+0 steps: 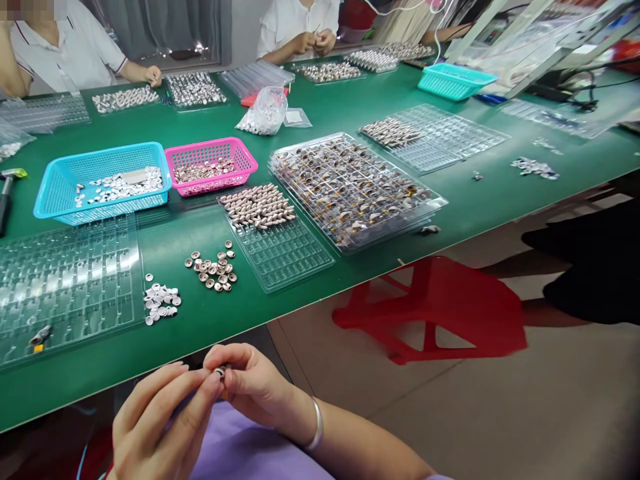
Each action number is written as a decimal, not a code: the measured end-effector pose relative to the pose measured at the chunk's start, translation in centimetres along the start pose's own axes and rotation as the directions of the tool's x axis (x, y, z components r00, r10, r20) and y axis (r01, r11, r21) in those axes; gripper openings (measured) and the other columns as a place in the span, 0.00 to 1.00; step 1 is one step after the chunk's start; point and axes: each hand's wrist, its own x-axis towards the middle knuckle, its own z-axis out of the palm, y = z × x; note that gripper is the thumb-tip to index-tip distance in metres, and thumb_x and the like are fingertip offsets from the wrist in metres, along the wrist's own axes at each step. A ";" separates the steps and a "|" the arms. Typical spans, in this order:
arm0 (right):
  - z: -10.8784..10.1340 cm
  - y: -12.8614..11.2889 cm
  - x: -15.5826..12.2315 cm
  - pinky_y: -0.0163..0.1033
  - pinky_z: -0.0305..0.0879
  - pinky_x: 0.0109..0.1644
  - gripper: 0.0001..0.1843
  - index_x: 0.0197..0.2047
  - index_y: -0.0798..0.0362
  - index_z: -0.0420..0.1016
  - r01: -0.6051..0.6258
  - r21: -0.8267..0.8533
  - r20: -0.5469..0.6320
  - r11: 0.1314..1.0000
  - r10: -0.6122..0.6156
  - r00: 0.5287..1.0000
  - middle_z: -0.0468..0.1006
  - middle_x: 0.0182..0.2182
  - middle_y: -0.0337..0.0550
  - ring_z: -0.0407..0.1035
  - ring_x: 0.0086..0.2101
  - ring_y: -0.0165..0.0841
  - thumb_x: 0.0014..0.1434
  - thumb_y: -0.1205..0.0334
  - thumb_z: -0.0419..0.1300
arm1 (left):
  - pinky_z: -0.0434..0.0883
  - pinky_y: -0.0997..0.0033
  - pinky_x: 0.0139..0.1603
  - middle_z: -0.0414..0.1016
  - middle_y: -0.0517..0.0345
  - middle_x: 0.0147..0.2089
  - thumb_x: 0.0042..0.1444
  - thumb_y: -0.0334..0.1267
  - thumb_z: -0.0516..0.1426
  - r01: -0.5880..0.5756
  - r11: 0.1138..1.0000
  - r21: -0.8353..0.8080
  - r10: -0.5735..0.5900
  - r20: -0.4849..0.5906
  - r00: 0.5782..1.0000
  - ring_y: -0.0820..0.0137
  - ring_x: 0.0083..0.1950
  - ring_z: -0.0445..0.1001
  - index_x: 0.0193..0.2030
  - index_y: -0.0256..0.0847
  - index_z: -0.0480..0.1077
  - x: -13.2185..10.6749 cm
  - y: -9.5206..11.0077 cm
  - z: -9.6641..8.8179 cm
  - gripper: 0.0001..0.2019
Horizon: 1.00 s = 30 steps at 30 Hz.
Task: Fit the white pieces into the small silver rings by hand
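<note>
Just in front of the table edge, over my purple-clad lap, my left hand (160, 420) and my right hand (255, 383) meet at the fingertips. Between them they pinch a small earbud part (220, 372) with a dark rim; a bit of orange shows below it. Fingers cover most of the part. On the table beyond lie a pile of white round pieces (161, 301) and a pile of brownish cup-shaped shells (214, 270). A similar part with a yellow tab (41, 339) rests on the clear moulded tray (75, 280) at left.
Past the piles stand a blue basket (103, 212), a pink basket (215, 185), a half-filled tray (285, 257) and a stacked filled tray (355, 190). Co-workers (300, 33) sit across the green table. A red stool (450, 300) stands at right, near a person's dark clothing.
</note>
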 end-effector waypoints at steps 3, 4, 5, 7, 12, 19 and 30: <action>0.2 -0.1 0.0 0.26 0.65 0.31 0.16 0.32 0.54 0.83 0.008 -0.004 -0.009 1.000 -0.008 1.000 0.80 0.26 0.36 0.70 0.25 0.20 0.41 0.57 0.79 | 0.76 0.68 0.48 0.78 0.54 0.41 0.52 0.18 0.64 0.009 1.000 0.024 -0.009 -0.016 1.000 0.67 0.45 0.76 0.42 0.33 0.78 0.2 0.1 0.1 0.12; 0.2 -0.1 0.0 0.26 0.65 0.31 0.16 0.31 0.55 0.83 0.008 -0.006 -0.018 1.000 -0.008 1.000 0.80 0.26 0.36 0.70 0.24 0.20 0.40 0.57 0.79 | 0.76 0.68 0.47 0.78 0.54 0.40 0.52 0.19 0.64 0.013 0.999 0.031 -0.013 -0.022 1.000 0.67 0.44 0.76 0.42 0.33 0.78 0.2 0.2 0.1 0.12; 0.3 -0.1 0.0 0.26 0.64 0.30 0.16 0.31 0.55 0.83 0.008 -0.007 -0.028 1.000 -0.009 1.000 0.80 0.25 0.36 0.70 0.24 0.20 0.40 0.57 0.79 | 0.77 0.68 0.46 0.78 0.55 0.40 0.53 0.19 0.63 0.015 0.999 0.037 -0.014 -0.026 1.000 0.68 0.44 0.76 0.42 0.34 0.78 0.3 0.2 0.1 0.11; 0.3 0.0 0.0 0.26 0.65 0.30 0.16 0.31 0.55 0.83 0.009 -0.005 -0.039 1.000 -0.010 0.999 0.80 0.25 0.36 0.70 0.24 0.21 0.39 0.58 0.79 | 0.77 0.69 0.45 0.79 0.56 0.39 0.54 0.20 0.63 0.014 0.999 0.042 -0.013 -0.021 1.000 0.68 0.43 0.76 0.42 0.36 0.78 0.4 0.2 0.0 0.11; 0.8 -0.1 -0.1 0.26 0.66 0.30 0.15 0.29 0.54 0.83 0.006 0.036 -0.056 0.999 -0.004 0.998 0.80 0.26 0.35 0.71 0.24 0.21 0.38 0.59 0.80 | 0.77 0.70 0.43 0.79 0.55 0.38 0.52 0.19 0.64 0.008 1.000 0.016 -0.007 -0.011 1.000 0.68 0.42 0.76 0.42 0.35 0.78 0.5 0.2 -0.1 0.12; 0.9 0.0 -0.2 0.28 0.67 0.30 0.15 0.28 0.54 0.83 0.014 0.030 -0.074 0.999 -0.012 0.997 0.79 0.26 0.35 0.71 0.25 0.22 0.38 0.58 0.80 | 0.75 0.70 0.44 0.77 0.52 0.40 0.54 0.18 0.61 0.042 0.997 -0.060 -0.041 0.010 0.999 0.68 0.43 0.74 0.42 0.32 0.77 0.5 0.1 0.1 0.12; 0.9 -0.2 -0.1 0.28 0.63 0.28 0.16 0.28 0.56 0.83 0.033 -0.050 -0.086 0.998 -0.037 0.996 0.80 0.26 0.36 0.69 0.23 0.21 0.37 0.58 0.80 | 0.76 0.71 0.39 0.77 0.55 0.38 0.55 0.19 0.60 0.157 0.973 -0.172 -0.155 0.021 0.988 0.69 0.41 0.75 0.45 0.38 0.77 0.4 -0.1 0.0 0.15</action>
